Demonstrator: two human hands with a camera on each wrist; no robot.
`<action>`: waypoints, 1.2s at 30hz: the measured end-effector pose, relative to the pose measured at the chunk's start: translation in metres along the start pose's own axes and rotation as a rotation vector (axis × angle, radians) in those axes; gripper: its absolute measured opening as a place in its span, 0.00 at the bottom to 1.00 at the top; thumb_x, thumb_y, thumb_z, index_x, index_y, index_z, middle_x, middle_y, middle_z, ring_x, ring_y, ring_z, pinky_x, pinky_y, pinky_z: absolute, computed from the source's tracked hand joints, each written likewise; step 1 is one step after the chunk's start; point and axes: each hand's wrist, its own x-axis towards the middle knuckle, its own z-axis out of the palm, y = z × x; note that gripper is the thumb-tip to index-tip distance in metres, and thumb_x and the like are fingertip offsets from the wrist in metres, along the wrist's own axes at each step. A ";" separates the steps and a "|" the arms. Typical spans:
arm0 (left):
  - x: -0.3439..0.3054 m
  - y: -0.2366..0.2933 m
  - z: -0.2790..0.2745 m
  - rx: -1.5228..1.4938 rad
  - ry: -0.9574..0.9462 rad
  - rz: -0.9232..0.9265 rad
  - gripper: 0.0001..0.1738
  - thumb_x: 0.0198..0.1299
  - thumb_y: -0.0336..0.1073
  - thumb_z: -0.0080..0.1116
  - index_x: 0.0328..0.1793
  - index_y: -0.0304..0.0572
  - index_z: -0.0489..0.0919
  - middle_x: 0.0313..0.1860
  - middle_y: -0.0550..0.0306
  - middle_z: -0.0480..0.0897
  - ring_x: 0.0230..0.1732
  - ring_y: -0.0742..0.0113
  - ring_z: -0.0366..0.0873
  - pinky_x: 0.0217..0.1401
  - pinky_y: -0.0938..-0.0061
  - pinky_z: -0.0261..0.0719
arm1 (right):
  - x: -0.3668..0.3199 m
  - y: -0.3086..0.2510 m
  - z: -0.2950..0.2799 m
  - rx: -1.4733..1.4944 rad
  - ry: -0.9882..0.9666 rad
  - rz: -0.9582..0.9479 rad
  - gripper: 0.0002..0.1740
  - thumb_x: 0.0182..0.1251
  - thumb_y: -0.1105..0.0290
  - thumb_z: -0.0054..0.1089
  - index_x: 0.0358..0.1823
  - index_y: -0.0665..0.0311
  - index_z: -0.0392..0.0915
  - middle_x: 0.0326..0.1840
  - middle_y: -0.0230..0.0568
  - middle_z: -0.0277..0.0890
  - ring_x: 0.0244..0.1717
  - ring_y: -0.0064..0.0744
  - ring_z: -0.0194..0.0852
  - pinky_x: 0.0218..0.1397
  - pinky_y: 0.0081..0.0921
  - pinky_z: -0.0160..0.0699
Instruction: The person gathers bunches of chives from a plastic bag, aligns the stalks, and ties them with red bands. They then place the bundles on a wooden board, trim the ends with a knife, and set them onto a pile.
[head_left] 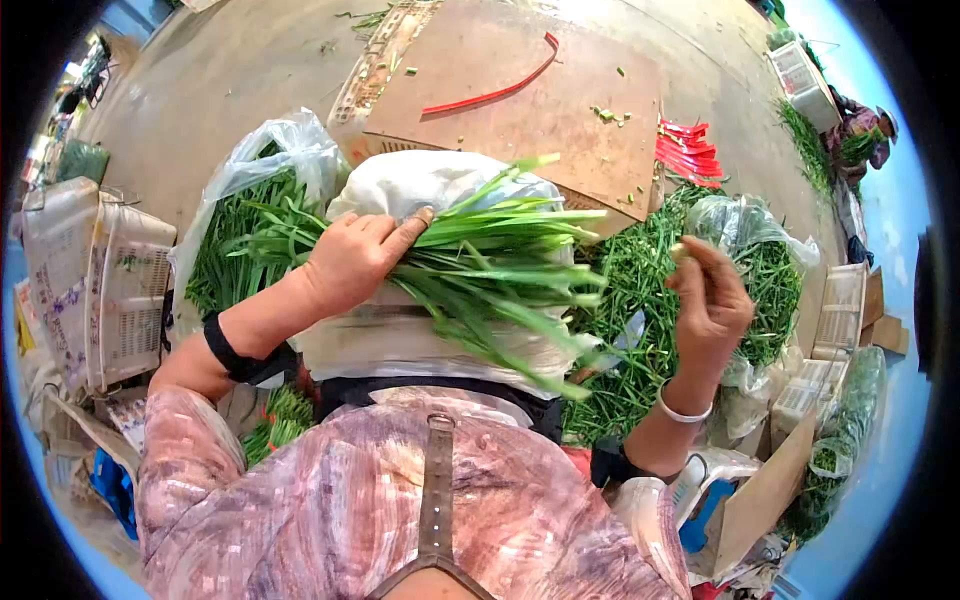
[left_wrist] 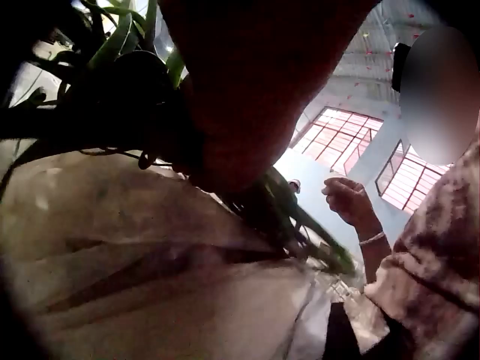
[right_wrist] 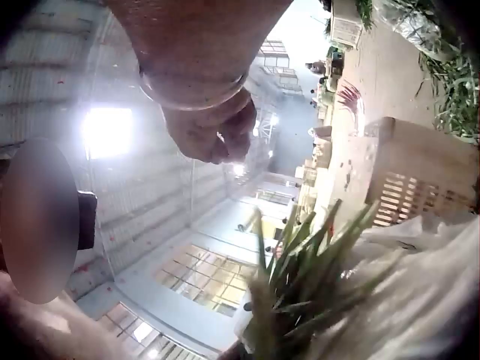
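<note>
My left hand (head_left: 358, 258) grips a bunch of Chinese chives (head_left: 500, 240), long flat green leaves fanning out to the right over my lap. A white cloth-covered bundle (head_left: 400, 172) lies under the bunch. In the left wrist view the hand is dark and close, with green leaves (left_wrist: 112, 41) around it. My right hand (head_left: 712, 305) is raised to the right of the bunch, apart from it. Its thumb and forefinger pinch a small pale-green piece (head_left: 678, 252). In the right wrist view that hand (right_wrist: 206, 135) has curled fingers.
Ahead stands a crate topped by a brown board (head_left: 500, 60) carrying one red strip (head_left: 495, 93) and green scraps. More red strips (head_left: 688, 155) hang at its right edge. Loose greens (head_left: 640, 270) heap at right; a plastic bag of greens (head_left: 235, 225) stands left, near white crates (head_left: 135, 290).
</note>
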 end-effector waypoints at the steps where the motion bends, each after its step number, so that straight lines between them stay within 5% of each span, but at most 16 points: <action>1: -0.002 -0.001 0.002 -0.002 -0.004 0.002 0.32 0.47 0.28 0.48 0.65 0.41 0.67 0.24 0.57 0.71 0.25 0.62 0.72 0.31 0.69 0.70 | -0.003 0.006 0.003 -0.087 -0.074 0.065 0.10 0.61 0.81 0.54 0.44 0.70 0.78 0.35 0.37 0.78 0.29 0.19 0.74 0.34 0.15 0.74; 10: -0.007 -0.010 0.005 -0.237 -0.074 -0.194 0.44 0.36 0.24 0.60 0.67 0.38 0.61 0.36 0.46 0.78 0.37 0.46 0.77 0.39 0.60 0.75 | -0.023 0.010 0.039 -0.190 -0.454 -0.106 0.11 0.52 0.81 0.59 0.39 0.66 0.77 0.33 0.41 0.76 0.30 0.27 0.75 0.30 0.20 0.72; 13: -0.005 -0.015 0.008 -0.264 -0.110 -0.244 0.43 0.37 0.24 0.60 0.67 0.39 0.61 0.42 0.43 0.79 0.42 0.45 0.77 0.41 0.60 0.76 | -0.026 0.008 0.046 -0.234 -0.506 -0.074 0.13 0.51 0.80 0.61 0.40 0.65 0.77 0.36 0.42 0.76 0.34 0.35 0.76 0.35 0.25 0.74; 16: -0.006 -0.015 0.010 -0.232 -0.105 -0.201 0.42 0.38 0.25 0.59 0.67 0.40 0.61 0.41 0.43 0.79 0.41 0.45 0.78 0.40 0.60 0.76 | -0.033 0.019 0.062 -0.453 -0.512 -0.372 0.21 0.44 0.75 0.65 0.44 0.61 0.74 0.43 0.46 0.74 0.43 0.47 0.72 0.47 0.38 0.72; 21: -0.005 -0.017 0.009 -0.176 -0.019 -0.184 0.39 0.40 0.27 0.60 0.65 0.40 0.64 0.39 0.45 0.79 0.37 0.49 0.79 0.36 0.62 0.77 | -0.061 0.019 0.070 -0.543 -0.593 -0.427 0.24 0.36 0.71 0.68 0.41 0.59 0.75 0.32 0.40 0.71 0.34 0.43 0.71 0.37 0.35 0.69; 27: -0.009 -0.018 0.018 -0.058 0.039 -0.144 0.36 0.43 0.27 0.56 0.64 0.40 0.65 0.30 0.50 0.77 0.31 0.51 0.77 0.35 0.64 0.75 | -0.061 0.010 0.053 -0.365 -0.958 -0.220 0.16 0.48 0.71 0.68 0.41 0.62 0.79 0.32 0.43 0.78 0.31 0.40 0.77 0.34 0.31 0.75; 29: -0.009 -0.016 0.018 -0.090 0.052 -0.162 0.36 0.43 0.26 0.56 0.64 0.39 0.65 0.30 0.50 0.77 0.30 0.51 0.77 0.35 0.63 0.75 | -0.047 0.013 0.060 -0.389 -0.756 -0.132 0.11 0.53 0.69 0.65 0.36 0.65 0.79 0.26 0.44 0.78 0.26 0.38 0.78 0.29 0.28 0.76; 31: -0.009 -0.016 0.021 -0.083 0.045 -0.163 0.36 0.43 0.26 0.56 0.64 0.39 0.65 0.30 0.50 0.77 0.30 0.51 0.77 0.35 0.63 0.75 | -0.040 0.021 0.074 -0.437 -0.709 0.003 0.13 0.53 0.60 0.64 0.36 0.60 0.78 0.26 0.45 0.74 0.29 0.45 0.76 0.30 0.37 0.73; 34: -0.010 -0.019 0.024 -0.060 0.046 -0.174 0.35 0.44 0.27 0.54 0.64 0.41 0.65 0.30 0.51 0.76 0.30 0.52 0.77 0.35 0.64 0.75 | -0.043 0.027 0.094 -0.539 -0.621 -0.135 0.15 0.52 0.58 0.65 0.35 0.58 0.78 0.28 0.45 0.75 0.30 0.46 0.76 0.31 0.37 0.74; 36: -0.011 -0.018 0.025 -0.052 0.051 -0.176 0.34 0.44 0.27 0.52 0.64 0.42 0.66 0.30 0.53 0.76 0.29 0.54 0.77 0.34 0.64 0.75 | -0.041 0.035 0.101 -0.543 -0.609 -0.048 0.15 0.51 0.57 0.66 0.34 0.58 0.78 0.29 0.45 0.75 0.31 0.46 0.76 0.32 0.38 0.74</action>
